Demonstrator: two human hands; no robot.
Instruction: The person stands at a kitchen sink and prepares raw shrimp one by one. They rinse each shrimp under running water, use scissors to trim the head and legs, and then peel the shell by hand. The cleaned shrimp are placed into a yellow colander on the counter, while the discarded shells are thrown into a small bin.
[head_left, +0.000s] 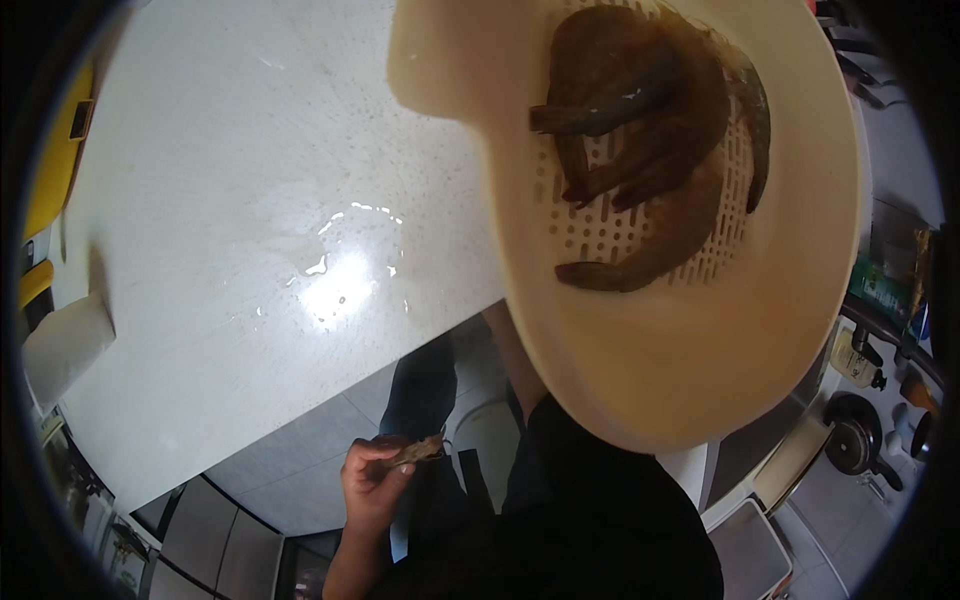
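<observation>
At the lower middle, below the counter's edge, my left hand (375, 476) pinches a small brown shrimp piece (418, 451) between thumb and fingers; thin feelers or legs stick out from it. A large cream plastic colander (660, 375) fills the upper right, close to the camera. Several raw grey-brown shrimps (637, 97) lie heaped on its slotted base, with reddish tails, and one curved shrimp (675, 240) lies lower down. My right hand is out of view; what seems to be part of my right forearm (517, 345) shows beside the colander, which hides the rest.
The white countertop (225, 150) carries a puddle of water (341, 285). A white roll or cup (71, 345) and a yellow object (60, 157) stand at its left edge. At right are a black pan (853, 435), a pump bottle (855, 356) and a metal tray (750, 547).
</observation>
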